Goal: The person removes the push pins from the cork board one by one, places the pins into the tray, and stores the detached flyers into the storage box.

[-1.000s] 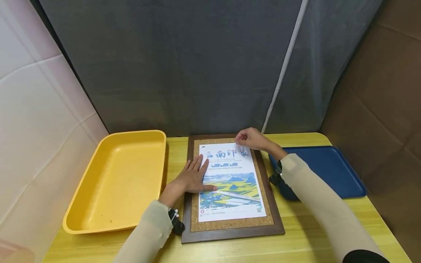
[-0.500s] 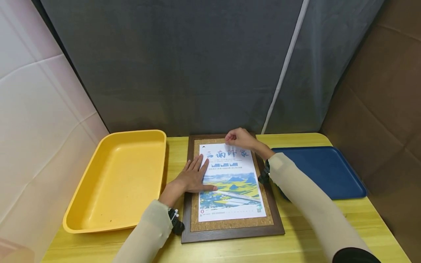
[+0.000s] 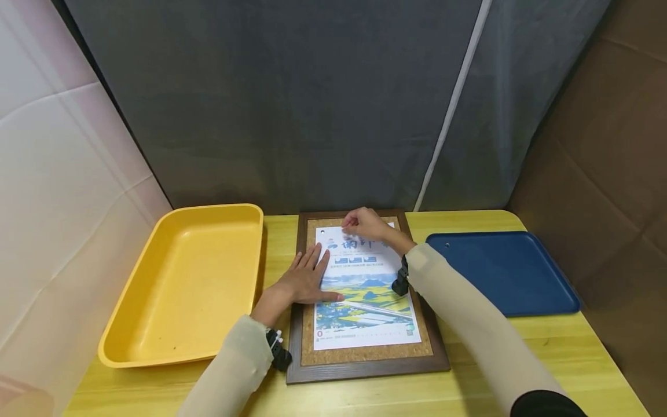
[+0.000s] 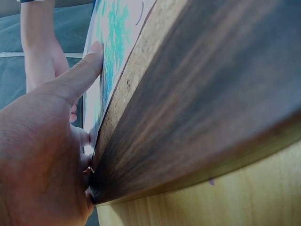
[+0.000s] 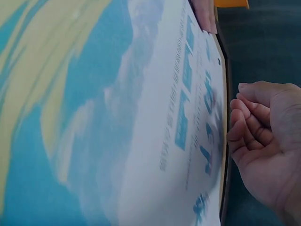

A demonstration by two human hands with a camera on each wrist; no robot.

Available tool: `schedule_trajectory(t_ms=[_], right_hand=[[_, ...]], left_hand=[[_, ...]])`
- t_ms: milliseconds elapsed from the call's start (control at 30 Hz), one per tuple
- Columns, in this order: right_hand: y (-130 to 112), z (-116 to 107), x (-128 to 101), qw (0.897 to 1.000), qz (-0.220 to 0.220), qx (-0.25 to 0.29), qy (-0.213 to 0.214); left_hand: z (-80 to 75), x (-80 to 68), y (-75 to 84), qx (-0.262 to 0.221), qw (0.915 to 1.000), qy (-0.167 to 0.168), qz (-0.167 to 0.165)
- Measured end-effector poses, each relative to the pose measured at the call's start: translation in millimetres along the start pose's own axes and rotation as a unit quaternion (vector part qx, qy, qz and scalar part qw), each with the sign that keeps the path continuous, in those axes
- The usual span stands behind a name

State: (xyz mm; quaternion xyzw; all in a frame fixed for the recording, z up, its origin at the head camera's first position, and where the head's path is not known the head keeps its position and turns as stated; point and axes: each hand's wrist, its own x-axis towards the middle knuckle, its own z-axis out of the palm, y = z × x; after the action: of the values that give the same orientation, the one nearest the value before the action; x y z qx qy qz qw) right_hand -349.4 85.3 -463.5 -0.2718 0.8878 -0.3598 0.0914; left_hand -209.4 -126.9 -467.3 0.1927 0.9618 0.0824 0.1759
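A printed poster (image 3: 367, 315) with blue lettering and a landscape lies on a cork board (image 3: 365, 357) in a dark wooden frame (image 3: 367, 373). A small dark spot, a pin or hole, marks its top left corner. My left hand (image 3: 304, 284) lies spread on the poster's left side, its thumb resting on the picture. Above the lettering, my right hand (image 3: 367, 225) is at the poster's top edge. In the right wrist view its fingers (image 5: 244, 127) are curled and the thumb meets the index finger; I cannot tell whether they pinch something small.
To the left stands a deep yellow tray (image 3: 193, 209). A shallow blue tray (image 3: 505, 272), with a tiny light spot near its left corner, lies to the right. The wooden table (image 3: 495, 376) backs onto a grey curtain (image 3: 292, 104).
My right hand has moved left along the poster's top edge, from near its right corner toward the middle. More of the blue tray shows. The left hand has stayed in place.
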Motion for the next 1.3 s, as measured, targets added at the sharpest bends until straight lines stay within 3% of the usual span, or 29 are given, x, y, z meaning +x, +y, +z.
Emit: schedule_trajectory(t_ms=[233,600,1300], right_hand=[[-3,17,10,1.0,-0.024,-0.018,0.009],[-9,37,17,1.0,-0.021,-0.006,0.017],[-19,53,26,0.998,0.023,-0.003,0.063]], left_hand=[[2.3,-0.8,-1.1,-0.001,1.0,-0.001,-0.002],[2.5,-1.0,-1.0,-0.002,1.0,-0.005,-0.003],[1.2,-2.0,0.6,0.001,1.0,-0.001,0.004]])
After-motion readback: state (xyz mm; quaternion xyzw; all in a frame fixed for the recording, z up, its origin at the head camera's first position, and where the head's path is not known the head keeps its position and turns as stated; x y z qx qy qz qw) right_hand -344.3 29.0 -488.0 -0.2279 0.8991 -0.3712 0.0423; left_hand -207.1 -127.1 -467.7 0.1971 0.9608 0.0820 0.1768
